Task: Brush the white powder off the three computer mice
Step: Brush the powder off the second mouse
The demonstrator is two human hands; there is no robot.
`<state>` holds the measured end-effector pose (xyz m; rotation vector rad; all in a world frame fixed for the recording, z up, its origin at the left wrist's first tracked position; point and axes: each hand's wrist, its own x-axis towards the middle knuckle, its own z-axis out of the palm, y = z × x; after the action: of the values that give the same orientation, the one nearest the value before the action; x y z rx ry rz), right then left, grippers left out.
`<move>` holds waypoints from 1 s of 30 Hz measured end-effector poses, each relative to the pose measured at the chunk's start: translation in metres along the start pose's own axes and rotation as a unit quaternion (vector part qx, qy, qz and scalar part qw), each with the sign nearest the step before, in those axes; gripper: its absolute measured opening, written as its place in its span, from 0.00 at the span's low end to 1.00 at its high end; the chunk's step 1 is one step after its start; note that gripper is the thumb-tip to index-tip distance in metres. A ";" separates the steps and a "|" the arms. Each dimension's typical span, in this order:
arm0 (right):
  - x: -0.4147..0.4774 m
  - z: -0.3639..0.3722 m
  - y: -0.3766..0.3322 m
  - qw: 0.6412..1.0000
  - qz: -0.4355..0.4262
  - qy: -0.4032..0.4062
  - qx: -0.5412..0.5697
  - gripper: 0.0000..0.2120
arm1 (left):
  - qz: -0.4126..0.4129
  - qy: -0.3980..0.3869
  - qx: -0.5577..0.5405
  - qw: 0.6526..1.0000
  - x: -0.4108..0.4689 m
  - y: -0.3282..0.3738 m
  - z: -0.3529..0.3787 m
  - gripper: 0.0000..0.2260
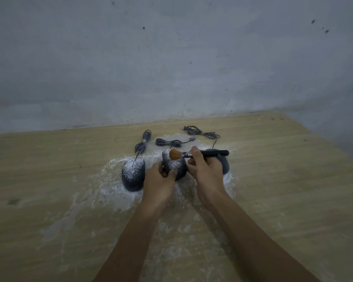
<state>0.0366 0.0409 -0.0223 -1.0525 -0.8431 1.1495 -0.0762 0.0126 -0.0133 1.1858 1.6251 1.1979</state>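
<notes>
The right hand (pixel 205 171) covers most of the right mouse (pixel 225 164), at about 3 o'clock from the middle mouse (pixel 174 164), leaving only a dark sliver, so any powder on its top cannot be judged. The left hand (pixel 158 180) hides the near end of the middle mouse, and the brush (pixel 198 154) handle vanishes mid-length inside the right hand's grip. Both forearms run off the bottom edge, the surface (pixel 49 169) is cut at left, right and bottom, and the cable plugs (pixel 184 128) at 12 o'clock are too small to identify.
</notes>
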 end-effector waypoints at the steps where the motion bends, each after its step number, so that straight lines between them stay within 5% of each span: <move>1: 0.001 0.000 0.000 1.000 -0.004 0.003 0.009 0.16 | 0.001 0.003 -0.019 1.000 0.000 0.000 0.000 0.20; 9: 0.009 -0.003 -0.006 1.000 -0.024 0.007 -0.016 0.14 | -0.095 -0.029 -0.239 0.966 0.004 -0.001 -0.001 0.22; 14: 0.040 -0.004 -0.035 0.990 -0.071 -0.009 -0.123 0.07 | -0.109 -0.057 -0.259 0.958 0.004 -0.008 -0.007 0.21; 20: 0.065 0.011 -0.047 0.953 -0.132 -0.034 -0.270 0.12 | -0.102 -0.078 -0.252 0.959 0.006 -0.013 -0.012 0.20; 30: 0.082 0.014 -0.029 0.925 -0.169 -0.045 -0.338 0.09 | -0.079 -0.082 -0.244 0.963 0.009 -0.023 -0.006 0.14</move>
<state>0.0507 0.1221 0.0103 -1.3421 -1.4927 0.6136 -0.0899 0.0171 -0.0345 0.7999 1.1820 1.2656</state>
